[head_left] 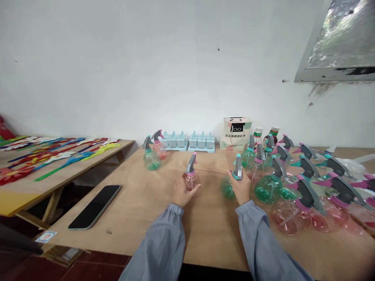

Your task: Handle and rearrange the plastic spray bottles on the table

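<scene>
A pink spray bottle [192, 180] with a grey and pink nozzle stands upright at the middle of the wooden table [129, 218]. My left hand [184, 190] is closed round its left side, thumb across the front. To the right, my right hand [241, 185] grips a green spray bottle [227, 188] with a grey and teal nozzle, at its neck and right side. Another green bottle [152, 160] and a pink one [160, 150] stand together at the back left. Several more pink and green spray bottles [268, 189] crowd the right side.
Light blue moulds [201, 142] and a paper bag [235, 134] stand by the wall. A black phone [95, 207] lies at the left edge. Colourful flower-shaped crafts [58, 157] cover another table.
</scene>
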The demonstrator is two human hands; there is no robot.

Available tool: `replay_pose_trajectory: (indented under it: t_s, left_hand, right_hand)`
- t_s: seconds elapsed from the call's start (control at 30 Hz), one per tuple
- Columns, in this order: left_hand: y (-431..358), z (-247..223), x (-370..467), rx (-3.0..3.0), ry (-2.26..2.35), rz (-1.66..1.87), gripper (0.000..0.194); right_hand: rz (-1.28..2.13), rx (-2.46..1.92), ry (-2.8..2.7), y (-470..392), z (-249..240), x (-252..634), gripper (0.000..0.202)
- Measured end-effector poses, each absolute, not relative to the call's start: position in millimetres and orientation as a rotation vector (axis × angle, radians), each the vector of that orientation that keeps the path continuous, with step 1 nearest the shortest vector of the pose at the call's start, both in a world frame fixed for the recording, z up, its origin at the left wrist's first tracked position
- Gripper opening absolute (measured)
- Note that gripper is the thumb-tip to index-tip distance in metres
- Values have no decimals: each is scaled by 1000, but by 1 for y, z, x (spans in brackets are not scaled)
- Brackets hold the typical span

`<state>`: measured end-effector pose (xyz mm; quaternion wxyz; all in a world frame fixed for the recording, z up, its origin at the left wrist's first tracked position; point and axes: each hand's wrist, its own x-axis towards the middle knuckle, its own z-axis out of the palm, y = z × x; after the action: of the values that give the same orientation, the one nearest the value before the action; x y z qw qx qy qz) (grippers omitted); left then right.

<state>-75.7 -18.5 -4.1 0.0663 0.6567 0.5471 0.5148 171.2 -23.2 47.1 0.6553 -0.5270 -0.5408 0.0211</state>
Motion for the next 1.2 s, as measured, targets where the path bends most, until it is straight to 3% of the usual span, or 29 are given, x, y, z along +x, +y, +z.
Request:
replay_pose_trajectory:
  t_s: [0.1,0.23,0.37,0.47,0.73,1.2]
  left_hand:
    - [-18,-4,-76,1992,1623,1558,68]
    - [-17,-6,-76,1989,1619,1569,68]
    - [-17,-6,-75,1983,1642,1563,69]
    - [-19,-4,-75,1981,1640,1552,68]
    - [-20,-2,-76,1976,1627,1543,66]
    - [-23,0,-76,1995,1520,1527,67]
  right_hand:
    - [50,-1240,-1214,-19,39,173,61]
    - [-33,-1330,-1294,-20,17,174,65]
    - [-138,-1272,-1386,-27,-5,180,94]
    - [-159,-1273,-1403,-35,-16,185,103]
    - [-127,-1392,-1347,-28,-27,191,87]
    - [98,-1476,-1270,103,-3,198,85]
